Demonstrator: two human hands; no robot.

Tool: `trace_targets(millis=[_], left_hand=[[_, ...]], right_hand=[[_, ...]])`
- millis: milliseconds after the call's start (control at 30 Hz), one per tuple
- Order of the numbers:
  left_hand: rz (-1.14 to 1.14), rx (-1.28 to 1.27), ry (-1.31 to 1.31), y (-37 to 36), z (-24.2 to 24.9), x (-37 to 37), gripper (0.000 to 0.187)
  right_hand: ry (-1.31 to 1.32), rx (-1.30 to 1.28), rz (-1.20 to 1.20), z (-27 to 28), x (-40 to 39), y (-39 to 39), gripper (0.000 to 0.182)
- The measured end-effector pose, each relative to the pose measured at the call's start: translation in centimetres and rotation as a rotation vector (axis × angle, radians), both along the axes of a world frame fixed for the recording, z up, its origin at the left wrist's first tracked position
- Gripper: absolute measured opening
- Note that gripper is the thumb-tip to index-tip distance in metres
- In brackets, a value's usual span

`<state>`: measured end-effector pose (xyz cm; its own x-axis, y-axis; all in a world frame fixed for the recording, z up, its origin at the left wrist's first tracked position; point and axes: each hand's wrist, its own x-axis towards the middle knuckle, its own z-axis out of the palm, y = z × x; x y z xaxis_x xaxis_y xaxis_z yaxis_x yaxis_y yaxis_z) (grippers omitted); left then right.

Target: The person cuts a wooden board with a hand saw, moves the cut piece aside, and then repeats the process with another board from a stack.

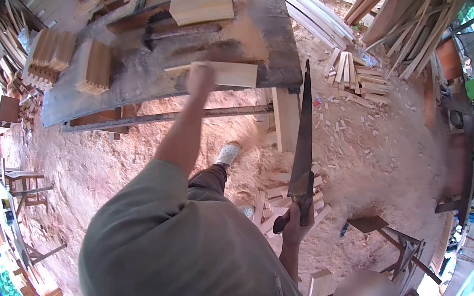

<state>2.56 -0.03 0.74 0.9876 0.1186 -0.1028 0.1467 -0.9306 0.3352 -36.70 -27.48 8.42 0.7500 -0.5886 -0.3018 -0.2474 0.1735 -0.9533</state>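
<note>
My left hand (201, 75) reaches out to the worn workbench (274, 45) and closes over the left end of a pale wooden board (231, 74) lying along the bench's near edge; the hand is blurred. My right hand (297, 225) hangs by my side, gripping the dark handle of a hand saw (305, 133). The saw's long blade points up and away, toward the bench's right corner. My foot in a white shoe (228, 153) stands on the sawdust below the bench.
A thicker wood block (202, 5) lies further back on the bench, and two stacks of cut slats (51, 55) (95, 66) stand at its left end. Offcuts (354, 73) litter the sawdust floor. Planks (402, 26) lean at upper right. A metal stand (398, 244) is at right.
</note>
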Motion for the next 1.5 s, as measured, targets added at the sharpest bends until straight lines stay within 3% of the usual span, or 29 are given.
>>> trace_targets(millis=[67, 133, 233, 333, 367, 433, 467, 533, 567, 633, 867, 933, 1000, 1033, 1067, 1167, 1200, 1267, 1400, 1467, 1500], left_hand=[[-0.028, 0.125, -0.048, 3.2, -1.7, 1.1, 0.049], [0.069, 0.032, 0.016, 4.8, -4.8, 1.5, 0.052], [-0.017, 0.082, -0.160, 2.5, -1.6, -2.0, 0.054], [0.163, 0.047, -0.182, 3.6, -6.2, -1.4, 0.056], [0.163, 0.041, -0.179, 3.0, -5.6, -2.0, 0.056], [0.300, -0.212, 0.050, 1.5, -2.9, -3.7, 0.050], [0.297, -0.208, 0.054, 1.1, -3.2, -3.5, 0.050], [0.465, -1.137, 0.361, 0.0, -4.1, -2.1, 0.044], [0.462, -1.136, 0.363, -0.9, -4.0, -1.5, 0.044], [0.586, -1.330, 0.366, -2.7, -3.1, -0.4, 0.041], [0.598, -1.489, 0.355, -3.0, -0.6, -0.7, 0.048], [0.300, -0.994, 0.340, -2.2, 7.0, -1.5, 0.060], [-0.182, -0.917, -0.250, 1.3, 10.4, -2.7, 0.062], [-0.265, -0.878, -0.528, -0.7, 18.0, -5.9, 0.069], [-0.296, -0.880, -0.506, -2.3, 21.0, -6.3, 0.069], [-1.808, -1.959, -0.037, 8.3, 30.4, -12.2, 0.033], [-2.316, -2.234, 0.228, 5.1, 33.5, -12.7, 0.021], [-2.102, -1.867, -0.524, 1.8, 38.6, -16.4, 0.012], [-2.046, -1.691, -0.739, 1.1, 40.8, -19.4, 0.018], [-2.019, -1.774, -1.158, 0.6, 41.3, -20.2, 0.024], [-2.025, -1.761, -1.163, 0.3, 41.3, -20.4, 0.024]], right_hand=[[0.008, -0.026, -0.017, 1.0, 0.1, -0.2, 0.053], [-0.053, -0.108, 0.011, 1.8, 0.5, -0.1, 0.024], [-0.050, -0.089, 0.003, 1.9, 0.9, -0.3, 0.023], [-0.045, -0.069, 0.017, 3.1, 1.8, -0.3, 0.023], [-0.043, -0.075, 0.017, 3.1, 1.9, -0.4, 0.023], [-0.111, -0.058, 0.012, 2.7, 2.0, -0.3, 0.023], [-0.106, -0.055, 0.009, 2.6, 1.9, -0.2, 0.023], [-0.100, -0.064, 0.042, 2.4, 1.8, -0.2, 0.023], [-0.100, -0.064, 0.038, 2.0, 1.6, -0.3, 0.023], [-0.087, -0.042, 0.069, 1.0, 1.3, -0.6, 0.055], [-0.077, -0.054, 0.118, 1.4, 1.5, 0.6, 0.056], [-0.068, -0.053, 0.169, 1.5, 1.7, 0.5, 0.057], [-0.076, -0.069, 0.167, 1.4, 1.6, 0.4, 0.057], [-0.079, -0.083, 0.203, 1.3, 1.5, 0.5, 0.058], [-0.073, -0.075, 0.169, 1.3, 1.3, 0.7, 0.058], [-0.053, -0.115, 0.239, 2.2, 2.0, 0.6, 0.058], [-0.069, -0.111, 0.254, 2.7, 2.3, 0.7, 0.056], [-0.003, -0.083, 0.274, 3.3, 2.7, 0.7, 0.056], [-0.084, -0.109, 0.322, 3.0, 3.3, 0.9, 0.057], [-0.099, -0.093, 0.328, 2.4, 3.0, 1.0, 0.058], [-0.104, -0.096, 0.327, 2.3, 2.9, 1.1, 0.058]])
